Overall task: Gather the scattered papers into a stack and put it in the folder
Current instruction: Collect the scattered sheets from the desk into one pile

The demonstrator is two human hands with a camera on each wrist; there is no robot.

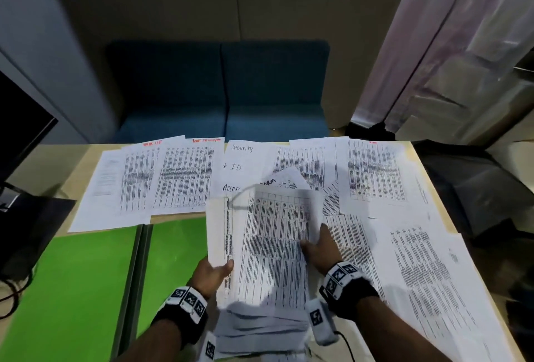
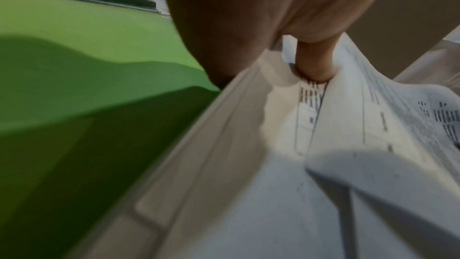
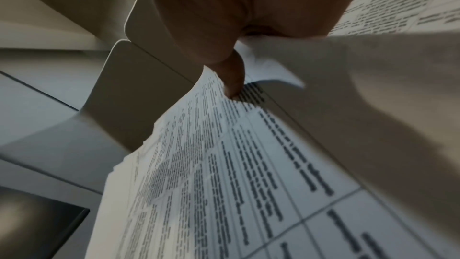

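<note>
A loose stack of printed sheets point(image 1: 271, 246) is raised off the table in front of me. My left hand point(image 1: 212, 273) grips its lower left edge, thumb on top point(image 2: 315, 60). My right hand point(image 1: 320, 249) pinches its right edge, the thumb pressed on the printed face point(image 3: 234, 82). The open green folder point(image 1: 86, 289) lies flat on the table to the left of the stack. More printed papers point(image 1: 173, 176) lie scattered along the far side of the table, and others point(image 1: 419, 269) cover its right side.
The wooden table point(image 1: 81, 171) ends at a blue sofa point(image 1: 219, 93) beyond. A dark monitor point(image 1: 20, 122) and cables sit at the left edge. A dark bag point(image 1: 474, 185) lies off the right edge.
</note>
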